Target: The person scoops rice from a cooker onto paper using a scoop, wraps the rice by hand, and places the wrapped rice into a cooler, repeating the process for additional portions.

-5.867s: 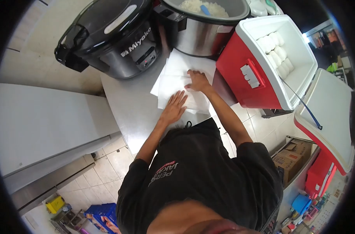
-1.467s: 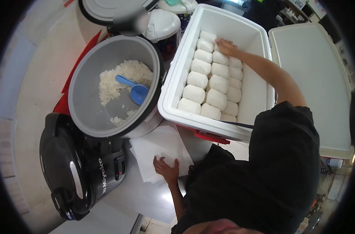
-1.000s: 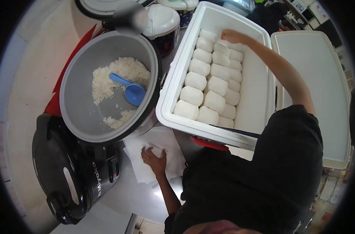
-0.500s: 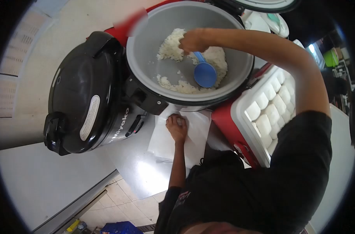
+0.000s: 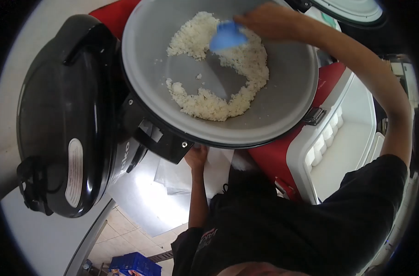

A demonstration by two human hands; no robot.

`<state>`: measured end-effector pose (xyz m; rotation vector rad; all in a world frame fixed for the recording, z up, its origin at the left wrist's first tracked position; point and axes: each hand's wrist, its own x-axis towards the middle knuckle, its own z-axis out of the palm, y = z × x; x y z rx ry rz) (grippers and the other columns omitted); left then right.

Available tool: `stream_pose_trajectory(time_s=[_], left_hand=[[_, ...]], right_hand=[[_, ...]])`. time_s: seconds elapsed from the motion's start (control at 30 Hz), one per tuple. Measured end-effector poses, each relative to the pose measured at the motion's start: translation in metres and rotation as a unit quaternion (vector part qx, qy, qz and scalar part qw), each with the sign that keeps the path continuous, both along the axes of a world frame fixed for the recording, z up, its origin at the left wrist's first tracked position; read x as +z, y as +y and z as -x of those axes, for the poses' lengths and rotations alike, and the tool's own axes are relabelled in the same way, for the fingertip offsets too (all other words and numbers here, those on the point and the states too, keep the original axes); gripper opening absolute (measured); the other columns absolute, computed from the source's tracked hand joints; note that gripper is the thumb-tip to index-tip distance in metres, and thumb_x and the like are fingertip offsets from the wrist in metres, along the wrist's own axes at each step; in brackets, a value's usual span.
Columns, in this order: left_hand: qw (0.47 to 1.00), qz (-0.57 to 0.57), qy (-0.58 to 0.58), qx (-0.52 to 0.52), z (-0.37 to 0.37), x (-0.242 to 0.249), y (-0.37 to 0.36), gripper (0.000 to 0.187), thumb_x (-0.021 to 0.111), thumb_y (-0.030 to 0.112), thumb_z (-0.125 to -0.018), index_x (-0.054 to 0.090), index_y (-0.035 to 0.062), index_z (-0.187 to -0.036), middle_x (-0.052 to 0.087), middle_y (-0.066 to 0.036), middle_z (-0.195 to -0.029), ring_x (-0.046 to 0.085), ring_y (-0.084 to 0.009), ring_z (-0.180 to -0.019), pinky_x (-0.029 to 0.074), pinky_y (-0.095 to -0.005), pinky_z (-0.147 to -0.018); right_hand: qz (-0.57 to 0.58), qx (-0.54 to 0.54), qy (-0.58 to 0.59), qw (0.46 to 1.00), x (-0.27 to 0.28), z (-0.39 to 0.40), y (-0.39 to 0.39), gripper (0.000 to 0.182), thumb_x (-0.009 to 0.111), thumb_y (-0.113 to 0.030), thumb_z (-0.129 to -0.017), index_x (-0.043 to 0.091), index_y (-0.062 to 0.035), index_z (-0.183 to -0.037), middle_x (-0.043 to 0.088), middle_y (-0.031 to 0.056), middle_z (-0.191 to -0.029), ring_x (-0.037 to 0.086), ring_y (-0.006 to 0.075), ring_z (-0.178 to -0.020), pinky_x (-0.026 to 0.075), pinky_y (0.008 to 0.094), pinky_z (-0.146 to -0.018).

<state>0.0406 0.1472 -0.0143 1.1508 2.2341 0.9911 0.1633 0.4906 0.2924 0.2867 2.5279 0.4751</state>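
Note:
My right hand (image 5: 257, 22) grips a blue rice scoop (image 5: 228, 37), which is blurred by motion inside the big grey cooker pot (image 5: 142, 69). White cooked rice (image 5: 209, 105) lies in a broken ring over the pot's bottom, heaped highest at the far left and along the right side. My left hand (image 5: 196, 156) rests on white paper sheets (image 5: 172, 172) below the pot's near rim. That rim hides most of its fingers.
A black lidded rice cooker (image 5: 64, 110) stands at the left. To the right is a red and white cooler box (image 5: 301, 152) holding white wrapped packets (image 5: 319, 146). An open cooker lid (image 5: 356, 9) is at top right. A blue crate (image 5: 136, 264) sits on the floor.
The scoop has swung up toward the pot's far side with my right hand, its bowl turning. The view has shifted closer over the pot, so its rim now covers my left fingers.

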Motion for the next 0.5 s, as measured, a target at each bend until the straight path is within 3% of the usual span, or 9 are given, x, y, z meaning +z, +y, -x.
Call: stream_pose_trajectory(time_s=[0.07, 0.13, 0.2, 0.23, 0.3, 0.33, 0.4, 0.47, 0.5], left_hand=[[0.996, -0.056, 0.059, -0.02, 0.0, -0.012, -0.007, 0.064, 0.073, 0.041, -0.067, 0.054, 0.0046, -0.115, 0.054, -0.019, -0.115, 0.049, -0.0407, -0.105, 0.037, -0.0498, -0.091], [0.991, -0.127, 0.041, -0.032, -0.001, -0.023, -0.013, 0.068, 0.072, 0.044, -0.068, 0.051, 0.0048, -0.12, 0.054, -0.02, -0.116, 0.049, -0.0409, -0.107, 0.035, -0.0503, -0.094], [0.992, -0.109, 0.04, -0.048, -0.004, -0.036, -0.024, 0.067, 0.069, 0.045, -0.072, 0.049, 0.0047, -0.122, 0.054, -0.021, -0.117, 0.049, -0.0411, -0.109, 0.035, -0.0514, -0.093], [0.996, -0.074, 0.004, -0.047, -0.005, -0.04, -0.028, 0.067, 0.067, 0.047, -0.074, 0.049, 0.0046, -0.123, 0.054, -0.021, -0.117, 0.049, -0.041, -0.109, 0.035, -0.0512, -0.093], [0.997, -0.034, -0.039, -0.054, -0.004, -0.046, -0.033, 0.068, 0.064, 0.049, -0.075, 0.049, 0.0044, -0.123, 0.054, -0.021, -0.117, 0.048, -0.0411, -0.109, 0.036, -0.0511, -0.092], [0.997, -0.035, -0.034, -0.064, -0.005, -0.047, -0.035, 0.068, 0.064, 0.049, -0.076, 0.049, 0.0042, -0.123, 0.053, -0.021, -0.118, 0.048, -0.0414, -0.11, 0.035, -0.0512, -0.092], [0.996, -0.035, -0.012, -0.082, -0.006, -0.051, -0.038, 0.068, 0.062, 0.05, -0.076, 0.049, 0.0038, -0.124, 0.053, -0.022, -0.118, 0.047, -0.0418, -0.11, 0.035, -0.0512, -0.093], [0.993, -0.043, 0.038, -0.106, -0.006, -0.055, -0.037, 0.068, 0.061, 0.05, -0.077, 0.048, 0.0033, -0.124, 0.052, -0.023, -0.119, 0.047, -0.0423, -0.11, 0.034, -0.0513, -0.093], [0.968, -0.045, 0.186, -0.164, -0.002, -0.057, -0.036, 0.068, 0.061, 0.051, -0.077, 0.048, 0.0031, -0.124, 0.051, -0.023, -0.12, 0.046, -0.0425, -0.11, 0.034, -0.0513, -0.093]], right_hand=[[-0.068, -0.037, 0.003, 0.997, 0.007, -0.003, 0.014, 0.022, 0.051, -0.018, -0.088, 0.058, 0.0007, -0.097, 0.065, 0.0134, -0.091, 0.065, 0.0243, -0.08, 0.052, 0.0356, -0.071], [-0.043, -0.021, -0.009, 0.999, -0.005, -0.023, 0.014, 0.019, 0.05, -0.011, -0.085, 0.058, 0.0024, -0.095, 0.064, 0.0137, -0.089, 0.065, 0.0253, -0.078, 0.051, 0.0357, -0.069], [-0.093, -0.118, 0.044, 0.988, -0.023, -0.037, -0.007, 0.045, 0.054, -0.007, -0.081, 0.044, 0.0028, -0.125, 0.064, 0.0164, -0.088, 0.066, 0.0298, -0.08, 0.053, 0.0378, -0.072], [-0.089, -0.117, 0.042, 0.988, -0.024, -0.034, -0.016, 0.045, 0.054, -0.007, -0.081, 0.044, 0.0028, -0.125, 0.064, 0.0164, -0.088, 0.066, 0.0298, -0.08, 0.053, 0.0378, -0.072], [-0.002, -0.175, -0.063, 0.983, -0.023, -0.026, -0.039, 0.045, 0.055, -0.007, -0.081, 0.045, 0.0025, -0.124, 0.064, 0.0165, -0.088, 0.065, 0.0321, -0.082, 0.053, 0.0378, -0.074], [0.001, -0.175, -0.063, 0.982, -0.025, -0.028, -0.048, 0.045, 0.055, -0.007, -0.081, 0.045, 0.0025, -0.124, 0.064, 0.0165, -0.088, 0.065, 0.0321, -0.082, 0.053, 0.0378, -0.074], [0.146, -0.235, -0.06, 0.959, -0.029, -0.03, -0.063, 0.044, 0.055, -0.006, -0.079, 0.046, 0.0047, -0.121, 0.064, 0.0175, -0.089, 0.064, 0.0351, -0.084, 0.053, 0.0388, -0.074], [0.277, -0.259, -0.06, 0.923, -0.04, -0.019, -0.089, 0.045, 0.055, -0.006, -0.078, 0.046, 0.0066, -0.12, 0.063, 0.0214, -0.089, 0.062, 0.0373, -0.086, 0.052, 0.0407, -0.076], [0.275, -0.262, -0.056, 0.923, -0.043, -0.011, -0.098, 0.045, 0.055, -0.006, -0.078, 0.046, 0.0066, -0.12, 0.063, 0.0214, -0.089, 0.062, 0.0373, -0.086, 0.052, 0.0407, -0.076]])
